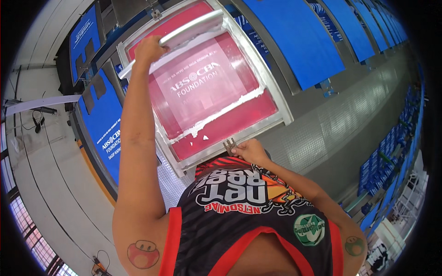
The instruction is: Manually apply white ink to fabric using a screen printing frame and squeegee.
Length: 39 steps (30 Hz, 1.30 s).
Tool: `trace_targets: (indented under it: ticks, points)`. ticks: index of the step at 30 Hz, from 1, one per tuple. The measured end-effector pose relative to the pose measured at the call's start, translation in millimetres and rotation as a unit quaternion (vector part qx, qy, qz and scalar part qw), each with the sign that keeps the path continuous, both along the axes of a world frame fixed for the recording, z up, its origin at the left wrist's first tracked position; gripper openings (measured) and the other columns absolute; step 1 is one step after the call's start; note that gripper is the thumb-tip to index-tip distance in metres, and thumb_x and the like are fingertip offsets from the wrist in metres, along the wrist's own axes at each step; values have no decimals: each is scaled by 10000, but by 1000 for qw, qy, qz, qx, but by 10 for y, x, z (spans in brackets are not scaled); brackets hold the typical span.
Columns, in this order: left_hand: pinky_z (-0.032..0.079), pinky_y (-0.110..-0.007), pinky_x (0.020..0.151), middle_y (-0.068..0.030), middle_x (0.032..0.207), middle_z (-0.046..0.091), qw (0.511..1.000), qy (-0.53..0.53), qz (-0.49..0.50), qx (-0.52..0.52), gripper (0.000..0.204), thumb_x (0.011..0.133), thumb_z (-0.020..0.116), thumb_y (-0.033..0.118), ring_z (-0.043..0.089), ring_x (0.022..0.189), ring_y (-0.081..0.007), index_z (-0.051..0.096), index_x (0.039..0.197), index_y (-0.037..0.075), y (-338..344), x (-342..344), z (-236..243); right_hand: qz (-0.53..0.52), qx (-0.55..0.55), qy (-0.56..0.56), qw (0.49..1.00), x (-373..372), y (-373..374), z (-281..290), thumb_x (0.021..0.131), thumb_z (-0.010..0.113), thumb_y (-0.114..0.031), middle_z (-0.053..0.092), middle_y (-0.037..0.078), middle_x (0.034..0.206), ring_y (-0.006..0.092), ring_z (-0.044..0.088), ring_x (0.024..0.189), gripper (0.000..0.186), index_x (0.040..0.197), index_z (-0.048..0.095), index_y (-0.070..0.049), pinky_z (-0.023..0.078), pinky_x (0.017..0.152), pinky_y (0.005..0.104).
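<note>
A screen-printing frame [288, 115] with a red and pink mesh lies in front of me, its stencil lettering showing through the middle. My left hand [149, 49] is wrapped round a long silvery squeegee [195, 31], slanted across the far part of the mesh. White ink [202, 125] streaks the near part of the screen and runs up its right side. At the near edge of the frame, my right hand [249, 151] has its fingers closed on a small pronged metal bracket [229, 145].
Printed blue fabric pieces [103, 138] lie to the left. More blue pieces [299, 41] stand in a row along the grey table [317, 124] to the right. Blue printed items [382, 156] are gathered at the far right. A cable [39, 120] hangs on the left.
</note>
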<state>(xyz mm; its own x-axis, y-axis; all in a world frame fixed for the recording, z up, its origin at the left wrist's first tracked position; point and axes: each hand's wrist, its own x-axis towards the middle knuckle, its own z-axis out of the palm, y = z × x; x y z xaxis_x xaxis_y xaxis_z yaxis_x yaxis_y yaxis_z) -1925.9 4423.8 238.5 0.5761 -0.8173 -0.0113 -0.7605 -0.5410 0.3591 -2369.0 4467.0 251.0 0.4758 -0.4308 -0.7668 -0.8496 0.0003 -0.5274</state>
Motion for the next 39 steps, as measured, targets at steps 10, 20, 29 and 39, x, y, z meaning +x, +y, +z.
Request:
trace_targets:
  ticks: [10,20,29,39]
  points:
    - [492,-415,819,-144,979,695,999,-16,-25,11,427,679,784,340,655,934,-312,706,1041,126,-19,69,-34,-39,-8,-63,997,-97,78,36,835,683,-161,704,89,714,88,639,594,203,863,713,38,513,586,232]
    - [524,-442,716,-68,905,670,999,-29,42,0,268,812,595,171,657,838,-285,681,1062,213,905,-1777,-123,6,-11,-77,997,-124,45,-162,831,685,-171,691,82,675,98,631,558,193,835,718,19,501,560,246]
    - [504,-406,775,-96,980,663,997,-10,30,-70,371,617,768,95,624,914,-304,671,974,124,1596,-2471,156,144,-12,-51,988,-47,-189,128,852,664,-284,697,93,702,165,657,587,298,831,718,8,523,634,320]
    - [452,-338,954,-131,1168,598,674,534,330,-388,622,661,776,-43,582,1082,-259,526,1230,-45,2786,-1860,-1072,-125,-209,-85,966,-66,-1844,-282,924,360,-635,587,293,1184,416,528,1172,784,1226,566,58,405,979,410]
